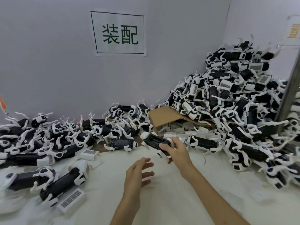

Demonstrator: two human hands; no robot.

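A person's left hand [138,174] is hovering just above the white cloth-covered worktop [162,200], fingers spread and holding nothing. The right hand [176,151] is reaching forward, its grip clamped round one end of a small black-and-white plastic robot-dog toy [153,141]. The toy is tilting in the fingers near the far edge of the cloth, apparently lifted clear of it. It is just in front of an open brown cardboard box [164,116] that is lying on its side and spilling small white plastic pieces [177,127].

To the right, a tall heap of matching toy dogs [235,98] is banking up against the grey wall. To the left, a lower spread of toy dogs [48,140] is lying across the worktop, with loose white barcode-labelled blocks [71,200] among the nearest ones. A white paper sign with two green characters [119,33] is hanging on the wall above.

By the look of it, the job is sitting mid-batch. One toy is in hand and hundreds are lying around it. The low spread may be the finished units and the tall heap the ones waiting, though the picture is not settling which is which. The fingers are hiding whether the held toy is lacking a part.
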